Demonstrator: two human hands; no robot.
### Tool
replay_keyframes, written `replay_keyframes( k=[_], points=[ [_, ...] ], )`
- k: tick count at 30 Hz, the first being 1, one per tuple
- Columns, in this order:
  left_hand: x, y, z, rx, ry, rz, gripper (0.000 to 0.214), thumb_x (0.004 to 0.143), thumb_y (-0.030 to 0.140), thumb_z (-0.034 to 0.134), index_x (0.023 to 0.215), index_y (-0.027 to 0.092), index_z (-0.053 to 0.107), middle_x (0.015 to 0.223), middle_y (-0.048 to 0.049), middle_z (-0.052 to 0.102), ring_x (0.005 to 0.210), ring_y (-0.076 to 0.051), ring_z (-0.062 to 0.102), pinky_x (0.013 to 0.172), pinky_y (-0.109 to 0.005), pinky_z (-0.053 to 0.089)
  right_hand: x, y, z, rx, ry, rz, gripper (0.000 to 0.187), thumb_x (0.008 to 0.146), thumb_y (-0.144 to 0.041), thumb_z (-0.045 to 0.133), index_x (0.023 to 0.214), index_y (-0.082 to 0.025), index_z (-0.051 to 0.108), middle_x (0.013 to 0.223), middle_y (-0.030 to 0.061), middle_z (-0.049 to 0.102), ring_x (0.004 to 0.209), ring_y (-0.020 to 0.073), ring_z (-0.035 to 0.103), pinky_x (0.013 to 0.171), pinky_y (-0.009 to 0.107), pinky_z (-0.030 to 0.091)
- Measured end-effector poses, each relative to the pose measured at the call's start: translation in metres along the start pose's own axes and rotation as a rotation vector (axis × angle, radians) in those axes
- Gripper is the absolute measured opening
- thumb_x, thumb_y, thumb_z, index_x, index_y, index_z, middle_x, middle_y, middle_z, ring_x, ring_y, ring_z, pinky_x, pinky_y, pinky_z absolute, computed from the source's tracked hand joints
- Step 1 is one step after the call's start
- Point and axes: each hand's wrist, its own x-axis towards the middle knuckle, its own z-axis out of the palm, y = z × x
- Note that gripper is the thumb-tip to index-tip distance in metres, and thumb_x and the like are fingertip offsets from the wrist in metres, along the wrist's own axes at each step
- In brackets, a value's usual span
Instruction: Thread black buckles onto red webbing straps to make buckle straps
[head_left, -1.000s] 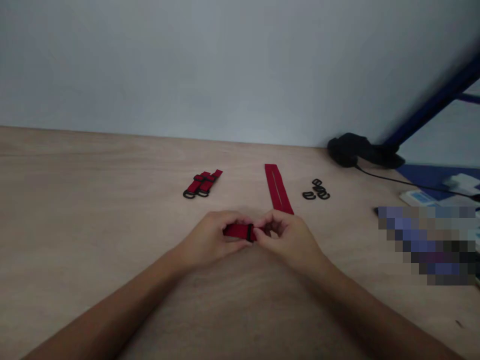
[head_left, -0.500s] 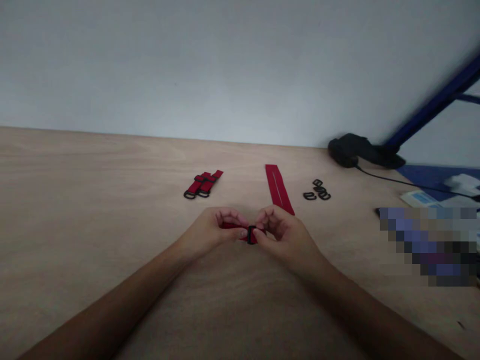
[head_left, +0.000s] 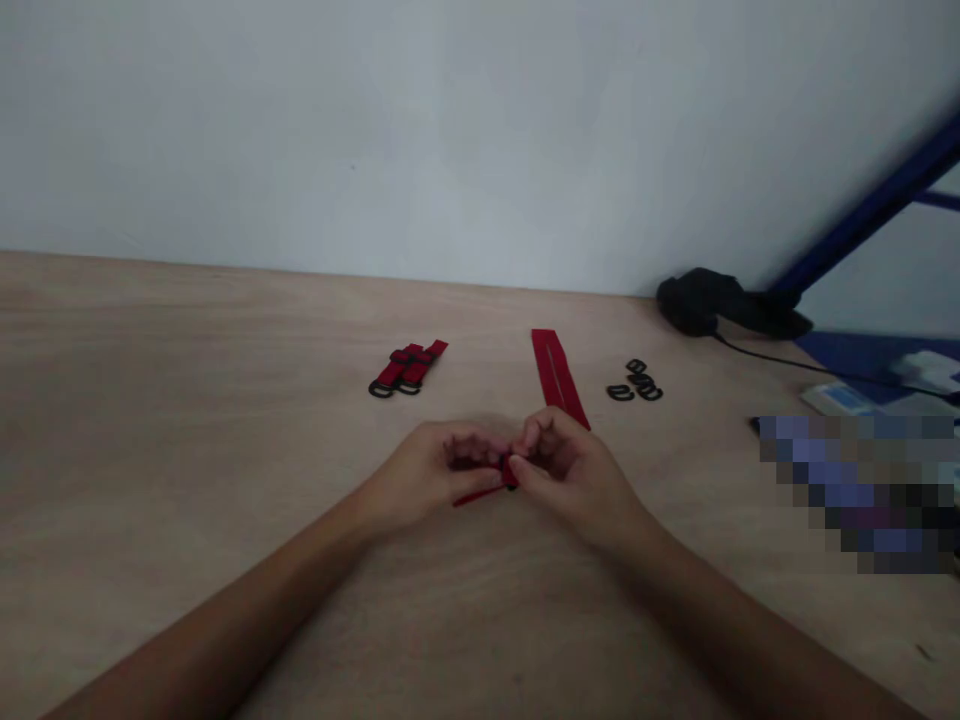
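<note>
Webbing strap (head_left: 475, 497) in red is held just above the tabletop (head_left: 225, 420), directly in front of the person, with both hands closed on it. Left hand (head_left: 431, 478) has its grip shut, the fingers curled over the strap and a thin tail of webbing showing beneath them, angled down and to the left. Right hand (head_left: 566, 472) is also gripping, its fingertips (head_left: 534, 436) meeting the left fingers where the webbing is bunched. A small black buckle (head_left: 512, 484) shows at that pinch, mostly hidden by the fingers.

Long red strip (head_left: 556, 368) with a pale slit down its middle lies flat on the tabletop, its near end just beyond the right hand. Further left, well apart from the hands, two short red straps (head_left: 409, 365) lie side by side, fitted with black rings (head_left: 382, 390). To the right of the long strip sits a small cluster of loose black loops (head_left: 636, 380).

Near the far edge, a black object (head_left: 709, 302) rests against a pale wall (head_left: 450, 130), with a black cable (head_left: 825, 370) running right. Beyond it are a blue frame (head_left: 870, 210), a blue mat (head_left: 847, 352) and white papers (head_left: 832, 398), and a pixelated patch (head_left: 855, 490) hides the area below them
</note>
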Motion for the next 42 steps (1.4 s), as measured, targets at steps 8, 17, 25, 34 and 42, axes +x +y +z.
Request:
replay_keyframes(
  k=[8,17,25,34,42],
  points=[
    [-0.001,-0.003,0.001,0.181,0.055,0.139,0.032,0.073,0.014,0.072,0.104,0.018,0.064,0.107,-0.005,0.069,0.099,-0.019,0.064,0.093,-0.033,0.048,0.004,0.002,-0.001,0.11,0.064,0.027,0.022,0.079,-0.02,0.064,0.079,-0.022,0.043,0.073,-0.0046,0.053,0.063,0.0095,0.049,0.06,0.023,0.04],
    [-0.004,0.004,0.0,0.264,0.032,0.22,0.031,0.078,0.017,0.069,0.108,0.018,0.067,0.105,-0.0053,0.067,0.098,-0.019,0.063,0.089,-0.03,0.049,0.001,0.0,-0.001,-0.139,0.078,0.015,0.017,0.076,-0.016,0.06,0.077,-0.022,0.045,0.071,-0.0038,0.053,0.061,0.0106,0.048,0.057,0.023,0.038],
    [-0.001,0.004,-0.005,0.338,0.044,0.289,0.027,0.076,0.022,0.073,0.103,0.018,0.071,0.101,-0.0054,0.068,0.095,-0.019,0.063,0.086,-0.028,0.048,0.002,0.0,-0.001,-0.041,0.09,0.06,0.022,0.078,-0.024,0.065,0.082,-0.022,0.044,0.074,-0.0025,0.058,0.065,0.012,0.055,0.058,0.025,0.042],
    [0.008,-0.01,-0.005,-0.155,0.057,-0.073,0.019,0.072,0.017,0.072,0.089,0.011,0.064,0.083,-0.0043,0.072,0.073,-0.014,0.068,0.072,-0.027,0.052,0.002,0.001,0.0,0.09,0.013,0.097,0.023,0.08,-0.027,0.067,0.082,-0.022,0.045,0.075,-0.0029,0.059,0.062,0.0108,0.059,0.058,0.025,0.047],
    [0.007,-0.003,-0.009,-0.121,0.067,-0.055,0.015,0.073,0.015,0.071,0.085,0.012,0.063,0.073,-0.0001,0.068,0.067,-0.011,0.063,0.071,-0.024,0.048,0.003,0.0,-0.004,-0.092,0.059,0.135,0.015,0.081,-0.027,0.064,0.085,-0.021,0.051,0.068,-0.0033,0.06,0.055,0.0112,0.06,0.051,0.023,0.045]
  ],
)
